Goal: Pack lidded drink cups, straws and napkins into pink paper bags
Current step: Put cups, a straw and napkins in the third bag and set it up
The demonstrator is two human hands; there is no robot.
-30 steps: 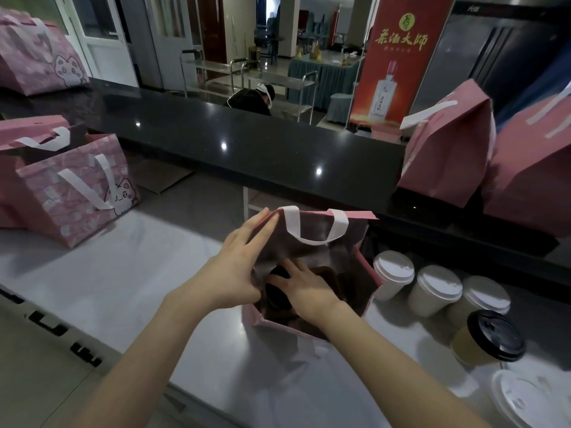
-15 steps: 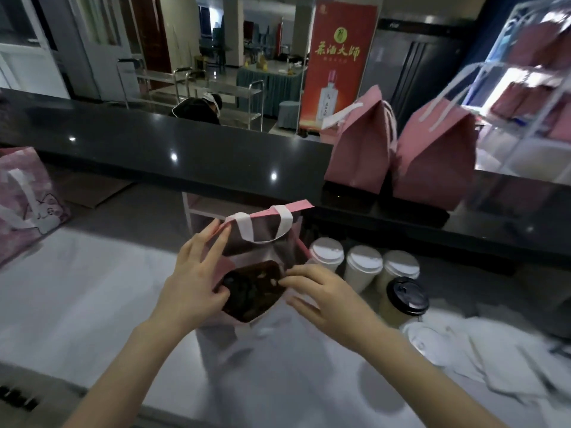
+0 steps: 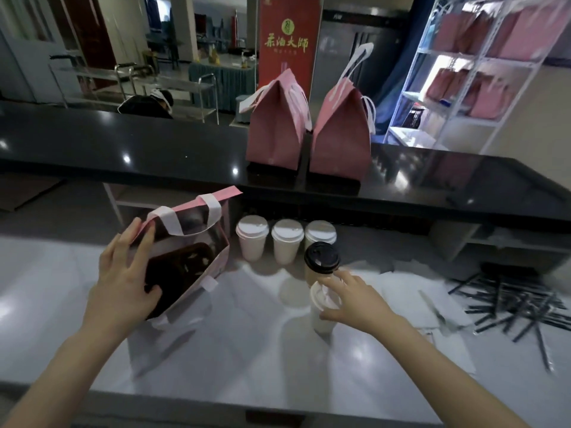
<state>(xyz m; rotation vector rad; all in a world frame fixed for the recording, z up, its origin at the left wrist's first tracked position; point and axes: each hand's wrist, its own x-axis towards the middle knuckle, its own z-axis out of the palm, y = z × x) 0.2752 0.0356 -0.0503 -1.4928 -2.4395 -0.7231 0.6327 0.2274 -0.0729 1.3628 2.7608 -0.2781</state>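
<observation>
Head view. The open pink bag (image 3: pixel 213 267) stands on the grey counter (image 3: pixel 247 359) at 9 o'clock of centre, its mouth tilted toward the viewer. Its contents are dark and cannot be told apart. The left hand (image 3: pixel 123 285) holds the bag's left wall: fingers (image 3: pixel 146 242) spread against the outside, thumb hooked over the near rim. At 3 o'clock of the bag, the right hand (image 3: pixel 358 301) grips a pale lidded cup (image 3: pixel 323 319) from above, with fingers (image 3: pixel 338 274) and thumb curled round the lid. The cup stands upright on the counter. A black-lidded cup (image 3: pixel 321 257) is just behind it at 12 o'clock, with three white-lidded cups (image 3: pixel 286 242) in a row beyond. Napkins (image 3: pixel 401 291) and a heap of black straws (image 3: pixel 509 304) lie at 3 o'clock of the right hand. Two closed pink bags (image 3: pixel 275 137) stand on the black upper counter (image 3: pixel 154 149).
</observation>
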